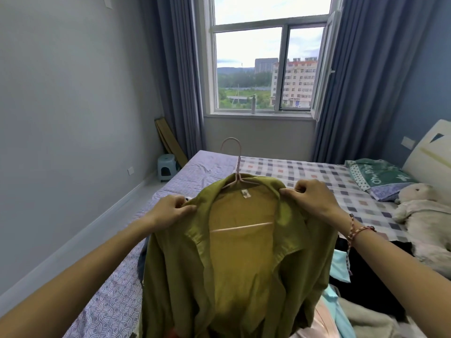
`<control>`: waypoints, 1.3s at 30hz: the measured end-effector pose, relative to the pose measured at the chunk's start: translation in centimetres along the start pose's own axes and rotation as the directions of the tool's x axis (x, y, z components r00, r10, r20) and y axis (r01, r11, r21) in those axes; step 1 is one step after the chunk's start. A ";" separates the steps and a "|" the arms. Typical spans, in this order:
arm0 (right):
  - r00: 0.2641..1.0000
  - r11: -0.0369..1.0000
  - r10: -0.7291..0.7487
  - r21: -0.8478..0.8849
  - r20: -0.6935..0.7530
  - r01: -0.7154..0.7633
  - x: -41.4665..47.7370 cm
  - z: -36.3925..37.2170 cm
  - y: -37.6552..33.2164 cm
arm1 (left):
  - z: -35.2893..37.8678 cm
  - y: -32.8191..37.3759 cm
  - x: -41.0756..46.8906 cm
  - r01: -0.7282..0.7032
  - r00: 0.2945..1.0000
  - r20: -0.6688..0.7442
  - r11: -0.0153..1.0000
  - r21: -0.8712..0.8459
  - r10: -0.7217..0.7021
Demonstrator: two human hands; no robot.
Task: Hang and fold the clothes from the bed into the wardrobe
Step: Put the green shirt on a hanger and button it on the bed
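An olive-green shirt [241, 264] hangs open-fronted on a pink hanger [235, 164], held up over the bed [305, 174]. The hanger's hook sticks up above the collar and its bar shows inside the shirt. My left hand [170, 211] pinches the shirt's left shoulder. My right hand [310, 196] pinches the right shoulder by the collar. Under and right of the shirt lies a pile of clothes [361, 289] in black, light blue, pink and grey. The wardrobe is not in view.
A pillow [380, 176] and a white stuffed toy [424, 213] lie at the bed's right, by the headboard. A small blue stool [166, 167] stands on the floor left of the bed near the curtain. The window is straight ahead.
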State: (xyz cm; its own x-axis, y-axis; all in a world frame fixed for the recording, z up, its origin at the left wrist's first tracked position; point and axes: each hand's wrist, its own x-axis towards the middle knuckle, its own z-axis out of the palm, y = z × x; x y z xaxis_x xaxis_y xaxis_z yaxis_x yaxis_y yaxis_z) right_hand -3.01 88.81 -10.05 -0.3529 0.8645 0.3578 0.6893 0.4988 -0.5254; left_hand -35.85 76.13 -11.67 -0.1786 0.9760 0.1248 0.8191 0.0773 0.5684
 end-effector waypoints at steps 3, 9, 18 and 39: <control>1.000 0.999 0.027 -0.047 0.016 -0.026 -0.4 -1.1 0.1 | 0.0 0.2 0.0 -0.012 0.995 -0.093 0.994 0.104 0.022; 0.971 0.992 0.034 0.106 0.237 -0.061 -1.5 -5.6 -0.8 | -2.0 3.1 -1.5 -0.022 0.982 -0.163 0.921 0.389 0.092; 0.566 0.938 0.303 -0.134 0.767 -0.321 -3.5 -13.9 -4.1 | -8.3 8.6 -5.7 0.221 0.678 0.668 0.952 0.211 -0.306; 0.807 0.926 0.349 -0.307 0.476 -0.219 5.6 9.6 11.4 | 10.7 -5.4 13.8 0.106 0.899 0.359 0.920 0.377 -0.251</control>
State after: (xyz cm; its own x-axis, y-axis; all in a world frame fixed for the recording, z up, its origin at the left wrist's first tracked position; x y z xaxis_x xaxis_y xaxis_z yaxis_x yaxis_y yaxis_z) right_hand -3.20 99.91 -21.51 -0.3457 0.9011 -0.2616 0.9099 0.2538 -0.3281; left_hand -36.95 91.39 -21.75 -0.1700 0.9311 -0.3226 0.9403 0.2511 0.2295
